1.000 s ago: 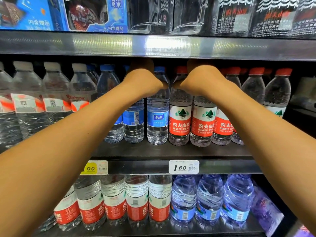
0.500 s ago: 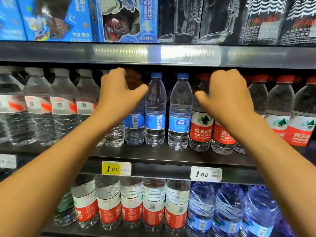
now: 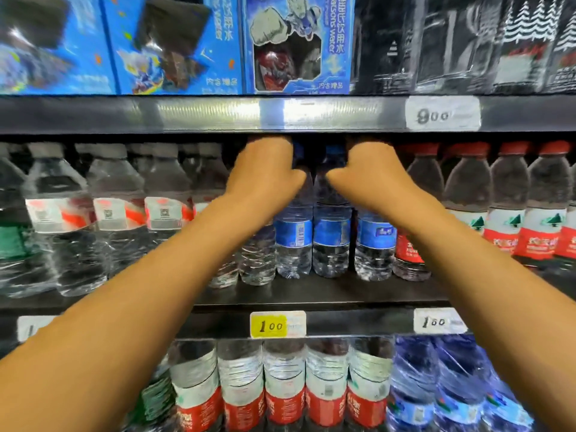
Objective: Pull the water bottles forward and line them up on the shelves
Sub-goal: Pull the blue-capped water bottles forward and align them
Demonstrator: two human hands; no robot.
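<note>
Three blue-labelled water bottles stand side by side on the middle shelf [image 3: 343,294]: a left one [image 3: 293,232], a middle one [image 3: 332,232] and a right one [image 3: 375,235]. My left hand [image 3: 265,173] reaches over the top of the left bottle, its thumb against the neck and its fingers curled out of sight behind. My right hand [image 3: 369,174] curls the same way over the top of the right bottle. The middle bottle's blue cap shows between my hands. A clear bottle [image 3: 257,260] stands partly hidden under my left forearm.
White-capped bottles [image 3: 118,213] fill the shelf's left side, red-capped ones [image 3: 498,232] the right. The upper shelf edge [image 3: 218,113] hangs just above my knuckles, with blue boxes [image 3: 293,42] on it. Price tags [image 3: 277,324] sit on the rail. More bottles [image 3: 283,391] stand below.
Both hands have come closer together and deeper into the shelf, from spread apart over the bottles to curled round the tops of the blue-labelled ones. The view has shifted left.
</note>
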